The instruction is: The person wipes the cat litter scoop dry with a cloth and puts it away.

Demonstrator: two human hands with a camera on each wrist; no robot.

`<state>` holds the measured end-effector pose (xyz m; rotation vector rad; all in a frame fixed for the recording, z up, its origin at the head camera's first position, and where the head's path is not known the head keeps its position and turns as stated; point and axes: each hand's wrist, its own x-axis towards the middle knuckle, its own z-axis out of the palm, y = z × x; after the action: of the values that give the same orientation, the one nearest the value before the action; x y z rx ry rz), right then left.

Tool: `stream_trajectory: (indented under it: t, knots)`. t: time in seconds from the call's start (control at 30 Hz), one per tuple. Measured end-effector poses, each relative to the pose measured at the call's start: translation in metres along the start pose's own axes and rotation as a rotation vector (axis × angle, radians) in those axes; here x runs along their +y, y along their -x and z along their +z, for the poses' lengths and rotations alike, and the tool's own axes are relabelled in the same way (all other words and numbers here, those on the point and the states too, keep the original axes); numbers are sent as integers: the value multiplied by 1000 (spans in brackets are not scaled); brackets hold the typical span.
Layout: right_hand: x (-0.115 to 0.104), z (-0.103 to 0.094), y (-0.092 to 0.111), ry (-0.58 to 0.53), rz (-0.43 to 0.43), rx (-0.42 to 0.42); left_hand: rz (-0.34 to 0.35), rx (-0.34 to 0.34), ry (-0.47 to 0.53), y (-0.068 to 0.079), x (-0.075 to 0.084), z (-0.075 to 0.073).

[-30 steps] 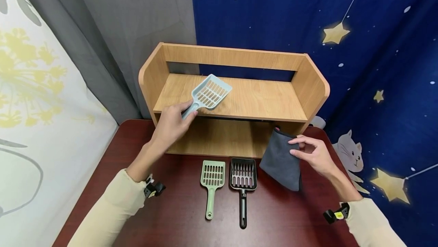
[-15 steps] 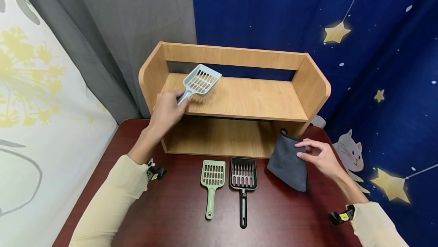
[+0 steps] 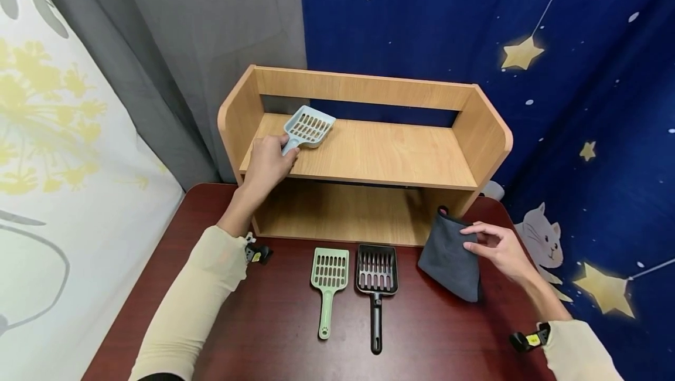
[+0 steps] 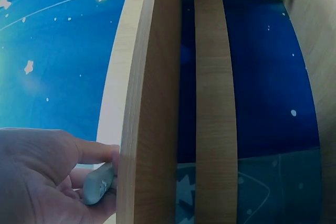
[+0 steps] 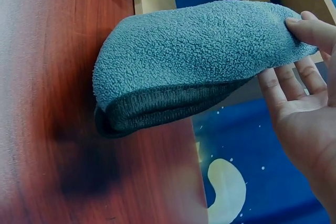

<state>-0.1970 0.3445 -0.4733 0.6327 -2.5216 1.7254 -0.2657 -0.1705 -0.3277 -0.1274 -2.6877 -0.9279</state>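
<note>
My left hand (image 3: 269, 164) grips the handle of a pale blue litter scoop (image 3: 310, 125) at the left part of the upper shelf of a wooden rack (image 3: 385, 146). In the left wrist view the handle end (image 4: 97, 184) pokes out between thumb and fingers; the slotted head is hidden there behind the board. At the right, my right hand (image 3: 498, 249) pinches a dark grey cloth (image 3: 450, 258) by its edge, so it hangs folded over the table. Fuzzy pile shows on the cloth (image 5: 194, 51) in the right wrist view.
A green litter scoop (image 3: 329, 281) and a black litter scoop (image 3: 377, 281) lie side by side on the dark red table (image 3: 274, 322), in front of the rack. The rack's side panels (image 3: 487, 135) rise at both ends. Curtains hang behind and at both sides.
The blue scoop has moved left and slightly back over the upper shelf, then come down a little. My right hand has shifted the cloth a little right and toward me.
</note>
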Motion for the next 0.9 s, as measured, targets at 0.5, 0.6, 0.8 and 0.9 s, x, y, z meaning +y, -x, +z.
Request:
stream_trajectory:
  t: [0.5,0.6,0.8,0.9]
  knots:
    - [10,3,8,3,10,33,-9,-14,-3,4,8,11]
    - [12,5,8,0,7,30,6,-14,-11,4,10,13]
    - [16,10,9,-18,14,18,15,-13,-21,4,11,15]
    - [17,12,9,-35,1,17,27,-11,-22,4,11,15]
